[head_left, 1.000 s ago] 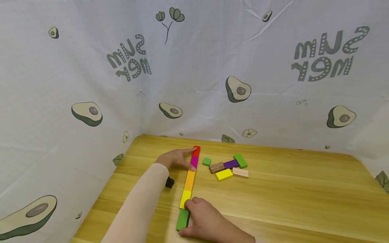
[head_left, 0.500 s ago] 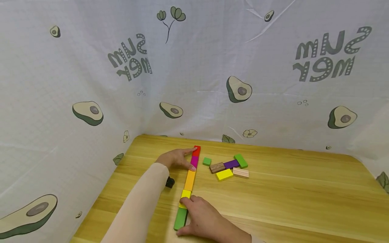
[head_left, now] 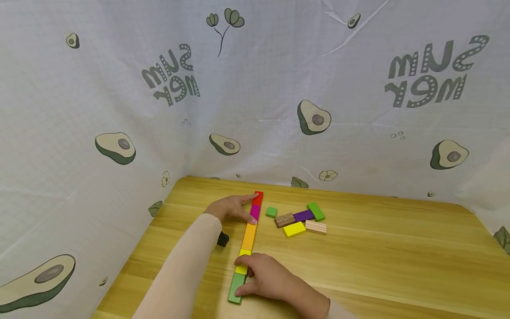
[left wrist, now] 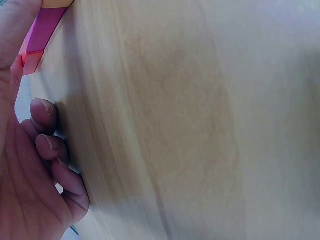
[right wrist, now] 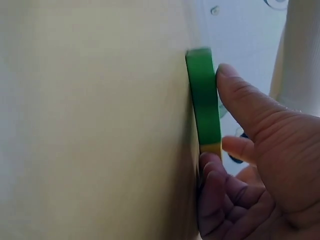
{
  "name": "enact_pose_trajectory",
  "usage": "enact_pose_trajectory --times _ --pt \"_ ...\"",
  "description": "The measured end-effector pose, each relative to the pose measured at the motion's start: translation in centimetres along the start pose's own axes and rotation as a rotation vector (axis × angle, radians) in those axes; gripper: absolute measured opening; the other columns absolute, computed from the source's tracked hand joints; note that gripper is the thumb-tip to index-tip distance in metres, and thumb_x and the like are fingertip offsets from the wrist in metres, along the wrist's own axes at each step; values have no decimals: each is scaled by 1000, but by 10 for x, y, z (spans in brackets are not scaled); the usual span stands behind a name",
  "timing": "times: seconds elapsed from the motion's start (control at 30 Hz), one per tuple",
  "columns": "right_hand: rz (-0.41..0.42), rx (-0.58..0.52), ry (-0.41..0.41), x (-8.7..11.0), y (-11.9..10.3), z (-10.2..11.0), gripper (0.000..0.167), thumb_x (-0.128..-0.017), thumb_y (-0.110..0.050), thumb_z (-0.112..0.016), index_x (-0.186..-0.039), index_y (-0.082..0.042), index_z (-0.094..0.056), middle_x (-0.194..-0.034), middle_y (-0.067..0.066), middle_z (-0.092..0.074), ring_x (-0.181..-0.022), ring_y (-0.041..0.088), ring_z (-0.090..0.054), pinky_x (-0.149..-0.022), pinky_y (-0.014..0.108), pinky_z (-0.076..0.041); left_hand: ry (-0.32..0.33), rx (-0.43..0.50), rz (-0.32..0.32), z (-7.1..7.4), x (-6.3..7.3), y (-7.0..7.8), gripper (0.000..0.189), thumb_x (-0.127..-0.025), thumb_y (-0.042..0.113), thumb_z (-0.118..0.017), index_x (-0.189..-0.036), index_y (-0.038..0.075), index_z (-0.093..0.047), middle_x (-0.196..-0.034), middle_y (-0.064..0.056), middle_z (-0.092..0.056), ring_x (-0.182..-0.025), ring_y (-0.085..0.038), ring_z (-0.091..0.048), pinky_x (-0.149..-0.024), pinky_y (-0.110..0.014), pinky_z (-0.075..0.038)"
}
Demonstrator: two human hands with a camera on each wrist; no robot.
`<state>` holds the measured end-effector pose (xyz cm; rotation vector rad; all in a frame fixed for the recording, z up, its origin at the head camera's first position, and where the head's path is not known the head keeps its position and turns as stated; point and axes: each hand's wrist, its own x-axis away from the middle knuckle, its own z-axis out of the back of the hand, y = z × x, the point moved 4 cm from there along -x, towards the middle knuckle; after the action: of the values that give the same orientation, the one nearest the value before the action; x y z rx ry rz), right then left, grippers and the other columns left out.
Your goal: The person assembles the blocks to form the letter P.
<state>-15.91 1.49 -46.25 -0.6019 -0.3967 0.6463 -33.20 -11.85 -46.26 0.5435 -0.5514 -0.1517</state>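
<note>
A straight row of blocks lies on the wooden table: a red block (head_left: 260, 195) at the far end, then a magenta block (head_left: 255, 212), an orange block (head_left: 249, 237), a yellow block (head_left: 241, 269) and a green block (head_left: 236, 285) nearest me. My left hand (head_left: 229, 207) reaches over from the left, index finger on the red block and thumb where magenta meets orange; its other fingers curl low in the left wrist view. From the right, my right hand (head_left: 272, 277) touches the row, thumb on the green block's top and index finger across the yellow one.
Right of the row lie a small green block (head_left: 271, 212), a brown block (head_left: 284, 220), a purple block (head_left: 304, 215), another green block (head_left: 316, 211), a second yellow block (head_left: 294, 229) and a striped wood block (head_left: 316, 227). A black object (head_left: 223, 239) sits beside my left forearm. Printed curtain (head_left: 255, 146) surrounds the table.
The near green block has shifted slightly left, into line with the row. My right thumb has moved from its near end onto its top. The left hand stays where it was.
</note>
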Motion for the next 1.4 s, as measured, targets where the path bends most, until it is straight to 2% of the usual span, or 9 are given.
enact_pose_trajectory --times 0.33,0.53,0.83,1.4 --pt "3 -45 -6 -3 3 0 61 -83 -52 -80 -131 -20 -64 -77 -16 -55 -68 -1 -50 -65 16 -45 4 1 3 0 3 0 99 -69 59 -89 -152 57 -35 -167 -2 -34 -153 -34 -32 -122 -63 -29" --pt "-18 -43 -6 -4 3 -1 61 -83 -51 -81 -133 -20 -63 -77 -15 -55 -68 0 -49 -64 17 -44 2 -10 21 1 -2 -2 102 -65 61 -90 -151 60 -34 -167 -1 -35 -153 -34 -33 -122 -64 -29" --pt "-23 -50 -10 -4 2 -1 62 -83 -48 -82 -134 -18 -63 -76 -15 -55 -68 0 -50 -65 17 -45 -7 -4 19 1 -3 -4 103 -64 63 -89 -151 59 -34 -167 -1 -34 -153 -34 -32 -121 -65 -29" --pt "-36 -99 23 -2 3 0 63 -83 -44 -83 -135 -15 -63 -74 -15 -56 -66 0 -50 -65 17 -45 -10 -17 -25 1 4 1 100 -71 61 -87 -155 55 -32 -168 -3 -34 -153 -35 -32 -121 -64 -30"
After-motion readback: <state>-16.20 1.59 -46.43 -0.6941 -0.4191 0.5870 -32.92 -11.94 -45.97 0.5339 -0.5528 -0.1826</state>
